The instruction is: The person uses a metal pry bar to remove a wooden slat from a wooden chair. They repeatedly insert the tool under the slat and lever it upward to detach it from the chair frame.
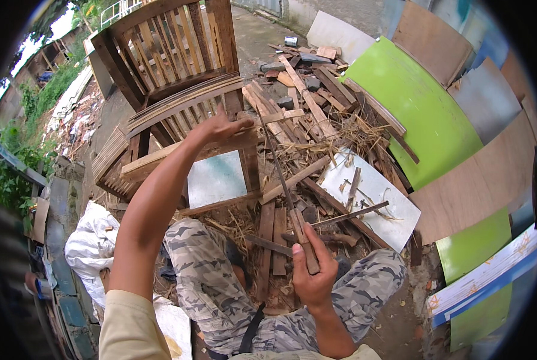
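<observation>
A slatted wooden chair (pixel 190 84) stands in front of me at the left, its seat toward me. My left hand (pixel 220 127) rests at the front right of the seat, fingers apart. My right hand (pixel 314 273) is closed round the wooden handle of a long-bladed tool (pixel 285 186), held above my lap. Its dark, narrow blade slants up and away, and its tip reaches the wood near the chair's right corner. The blade shows nearly edge-on, so I cannot tell whether it is a saw or a machete.
Wood offcuts (pixel 316 114) and straw lie heaped beyond and right of the chair. A white board (pixel 394 213) lies among them. Green sheets (pixel 418 114) and a brown panel (pixel 478 174) line the right. At the left sit a white sack (pixel 91 237) and a low wall (pixel 64 240).
</observation>
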`<state>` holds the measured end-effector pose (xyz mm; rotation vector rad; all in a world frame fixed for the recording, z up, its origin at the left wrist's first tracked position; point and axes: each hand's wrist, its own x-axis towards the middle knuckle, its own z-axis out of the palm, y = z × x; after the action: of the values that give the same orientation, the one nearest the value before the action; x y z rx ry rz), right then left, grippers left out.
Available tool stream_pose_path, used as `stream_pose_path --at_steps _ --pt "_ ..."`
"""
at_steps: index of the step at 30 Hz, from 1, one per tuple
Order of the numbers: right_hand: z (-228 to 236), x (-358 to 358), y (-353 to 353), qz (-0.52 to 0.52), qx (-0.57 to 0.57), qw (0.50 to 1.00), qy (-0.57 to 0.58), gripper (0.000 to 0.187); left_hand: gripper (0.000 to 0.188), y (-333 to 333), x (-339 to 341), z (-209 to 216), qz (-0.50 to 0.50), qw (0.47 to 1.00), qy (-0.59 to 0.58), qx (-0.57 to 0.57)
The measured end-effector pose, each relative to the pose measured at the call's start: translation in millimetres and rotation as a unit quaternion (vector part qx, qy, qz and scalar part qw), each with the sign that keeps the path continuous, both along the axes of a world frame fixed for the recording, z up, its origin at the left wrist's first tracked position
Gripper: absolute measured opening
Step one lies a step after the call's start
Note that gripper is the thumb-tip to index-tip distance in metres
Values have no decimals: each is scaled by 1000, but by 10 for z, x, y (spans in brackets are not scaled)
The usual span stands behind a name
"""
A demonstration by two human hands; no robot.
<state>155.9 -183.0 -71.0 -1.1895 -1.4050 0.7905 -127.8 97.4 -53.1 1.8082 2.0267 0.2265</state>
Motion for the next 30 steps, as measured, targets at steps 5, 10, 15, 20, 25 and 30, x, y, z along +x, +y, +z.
stream_pose_path --at_steps 5,10,15,20,25,30 --pt "131 15 44 7 2 1000 -2 42 147 118 -38 -115 9 998 -33 -50" --pt "128 84 0 10 -34 999 -16 42 131 87 25 -43 -46 990 -20 -129" --pt "109 93 -104 1 -10 999 -51 43 124 50 102 109 -71 983 7 -170" --pt "190 -177 451 10 29 998 -50 42 123 88 17 7 -68 983 -12 -168" --pt "150 -85 135 13 -5 998 -59 43 123 173 -50 -74 -76 980 -44 -177" --pt "251 -15 27 8 43 994 -97 45 128 128 52 -83 -48 990 7 -130"
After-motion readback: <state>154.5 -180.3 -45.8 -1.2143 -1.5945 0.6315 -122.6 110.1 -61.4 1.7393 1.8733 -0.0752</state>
